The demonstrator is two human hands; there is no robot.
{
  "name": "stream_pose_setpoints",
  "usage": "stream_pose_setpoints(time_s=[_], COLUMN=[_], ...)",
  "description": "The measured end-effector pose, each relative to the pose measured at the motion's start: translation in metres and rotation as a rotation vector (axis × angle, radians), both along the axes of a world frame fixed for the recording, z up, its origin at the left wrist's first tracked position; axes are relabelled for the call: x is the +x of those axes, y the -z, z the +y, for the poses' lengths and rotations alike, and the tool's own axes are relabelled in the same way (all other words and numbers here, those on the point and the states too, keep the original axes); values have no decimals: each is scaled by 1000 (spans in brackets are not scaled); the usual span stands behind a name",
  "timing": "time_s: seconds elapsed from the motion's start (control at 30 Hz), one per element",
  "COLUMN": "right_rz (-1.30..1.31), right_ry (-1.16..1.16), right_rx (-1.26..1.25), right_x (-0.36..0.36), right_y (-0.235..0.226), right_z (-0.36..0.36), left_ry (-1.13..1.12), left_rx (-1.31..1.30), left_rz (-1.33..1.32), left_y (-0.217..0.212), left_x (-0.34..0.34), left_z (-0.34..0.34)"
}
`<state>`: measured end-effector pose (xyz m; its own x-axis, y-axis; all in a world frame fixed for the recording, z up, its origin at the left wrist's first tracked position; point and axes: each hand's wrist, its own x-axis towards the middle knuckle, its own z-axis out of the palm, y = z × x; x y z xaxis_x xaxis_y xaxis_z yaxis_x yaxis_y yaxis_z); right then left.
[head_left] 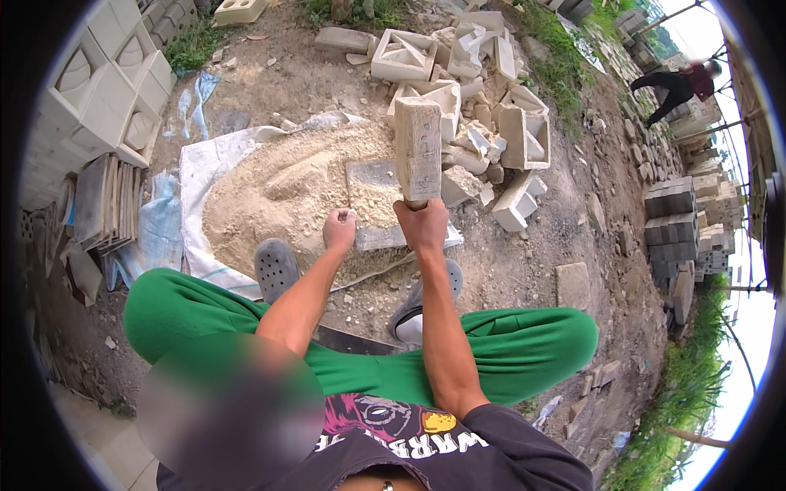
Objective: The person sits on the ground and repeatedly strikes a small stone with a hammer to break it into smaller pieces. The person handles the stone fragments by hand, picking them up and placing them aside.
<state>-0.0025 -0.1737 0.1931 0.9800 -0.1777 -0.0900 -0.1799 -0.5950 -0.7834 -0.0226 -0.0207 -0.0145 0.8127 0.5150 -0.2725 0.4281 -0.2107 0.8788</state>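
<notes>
Seated outdoors on bare dirt, green trousers [508,344] spread wide, grey clogs [276,268] planted at the edge of a white sheet [205,168]. On the sheet, a broad mound of sand [286,188], pale and crumbly, with a flat grey slab [370,182] lying at its right side. Behind it, a heap of broken concrete blocks [491,123], hollow pieces tipped at all angles. At far left, stacked patterned blocks [98,90]; at far right, more block stacks [671,213] and another person [684,86] bending over. Upright above the slab, one long concrete block [418,149], clamped at its lower end by right hand [422,222], fingers wrapped fully round. Left hand [339,229] just beside, curled into a loose fist, holding nothing visible, resting near the slab's lower left corner.
</notes>
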Motion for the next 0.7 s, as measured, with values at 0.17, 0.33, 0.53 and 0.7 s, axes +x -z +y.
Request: stream_pose_setpoints(time_s=[0.17, 0.33, 0.53, 0.7], right_rz=[-199, 507, 317, 130], right_ry=[-9, -69, -16, 46], right_rx=[21, -223, -148, 7], right_x=[-9, -32, -20, -3], right_y=[62, 113, 110, 26], right_z=[0, -5, -12, -10], left_ry=[56, 88, 117, 271], left_rx=[-35, 44, 68, 27], left_rz=[59, 133, 95, -7], left_y=[-13, -16, -16, -34], left_x=[3, 5, 8, 24], left_z=[-7, -3, -5, -18])
